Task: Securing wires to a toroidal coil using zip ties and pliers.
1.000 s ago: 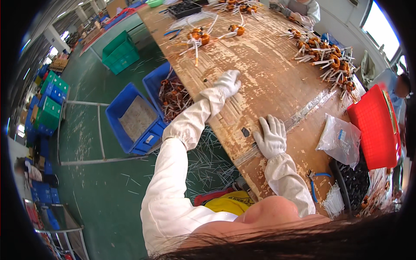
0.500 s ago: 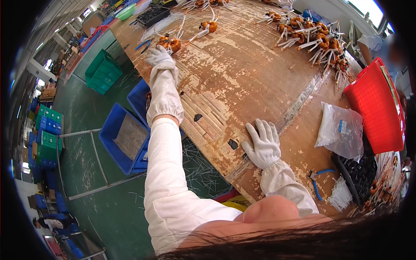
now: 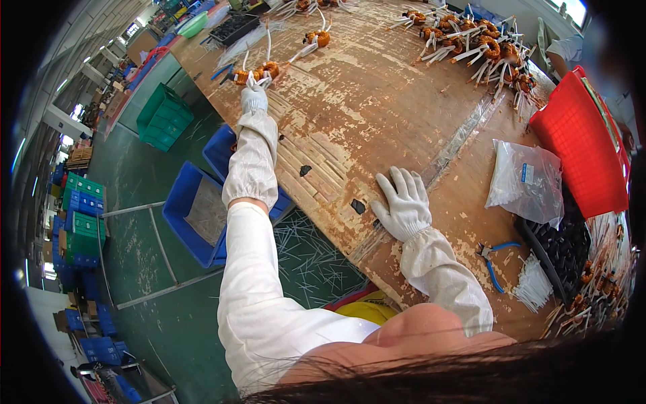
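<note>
My left hand [image 3: 254, 99], in a white glove, reaches to the far left edge of the table. Its fingers are drawn together on the white-sleeved lead of a copper-wound ring coil [image 3: 270, 70]; the fingertips are partly hidden. Another copper coil [image 3: 241, 77] touches it on the left, and a third coil [image 3: 317, 38] lies a little farther right with white leads. My right hand [image 3: 406, 207], also gloved, rests palm down on the wooden table [image 3: 377, 128] with fingers spread, holding nothing. A black scrap [image 3: 358, 206] lies just left of it.
A heap of copper coils [image 3: 490, 47] lies far right. Nearer are a red basket [image 3: 582, 145], a clear plastic bag [image 3: 528, 182], blue-handled cutters [image 3: 494, 262] and white sleeves [image 3: 533, 283]. A blue bin [image 3: 182, 215] stands left of the table, above the green floor.
My left hand has drawn its fingers together at the coil's lead, and the coils have shifted slightly. My right hand stays flat on the table. The whole view has shifted a little.
</note>
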`<act>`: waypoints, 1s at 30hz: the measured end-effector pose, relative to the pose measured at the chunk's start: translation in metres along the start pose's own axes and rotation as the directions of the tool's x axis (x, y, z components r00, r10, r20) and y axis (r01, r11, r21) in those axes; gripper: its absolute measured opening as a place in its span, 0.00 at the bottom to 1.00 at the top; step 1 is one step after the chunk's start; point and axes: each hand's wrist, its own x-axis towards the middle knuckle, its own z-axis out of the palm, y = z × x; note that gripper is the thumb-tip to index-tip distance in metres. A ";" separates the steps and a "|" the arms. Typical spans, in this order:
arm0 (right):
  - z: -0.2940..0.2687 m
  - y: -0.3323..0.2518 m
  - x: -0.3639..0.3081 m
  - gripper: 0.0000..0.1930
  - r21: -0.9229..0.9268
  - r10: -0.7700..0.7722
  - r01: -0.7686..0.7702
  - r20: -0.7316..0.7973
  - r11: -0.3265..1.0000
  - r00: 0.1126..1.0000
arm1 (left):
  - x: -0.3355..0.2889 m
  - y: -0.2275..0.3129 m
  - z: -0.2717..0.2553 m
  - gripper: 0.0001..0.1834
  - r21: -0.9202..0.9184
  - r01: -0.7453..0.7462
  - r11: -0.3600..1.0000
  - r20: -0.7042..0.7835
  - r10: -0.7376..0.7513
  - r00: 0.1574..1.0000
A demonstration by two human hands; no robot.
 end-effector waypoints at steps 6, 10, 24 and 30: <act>-0.001 0.003 -0.004 0.29 -0.025 0.006 -0.006 0.009 1.000 1.000 | -0.053 0.048 -0.135 0.23 -0.267 0.082 0.960 0.162 -0.039 0.986; 0.003 0.004 -0.008 0.29 -0.043 -0.014 0.013 -0.026 0.999 1.000 | -0.104 0.041 -0.215 0.19 -0.483 -0.070 0.873 0.150 0.162 0.975; -0.122 -0.053 -0.041 0.38 0.551 0.216 -0.030 0.376 -0.834 0.901 | -0.320 0.063 -0.432 0.11 -0.849 -0.123 0.514 0.492 0.853 0.172; -0.164 -0.005 -0.146 0.19 0.620 0.327 0.254 0.004 -0.742 0.945 | -0.341 0.115 -0.392 0.09 -0.504 -0.863 0.032 0.353 0.919 -0.173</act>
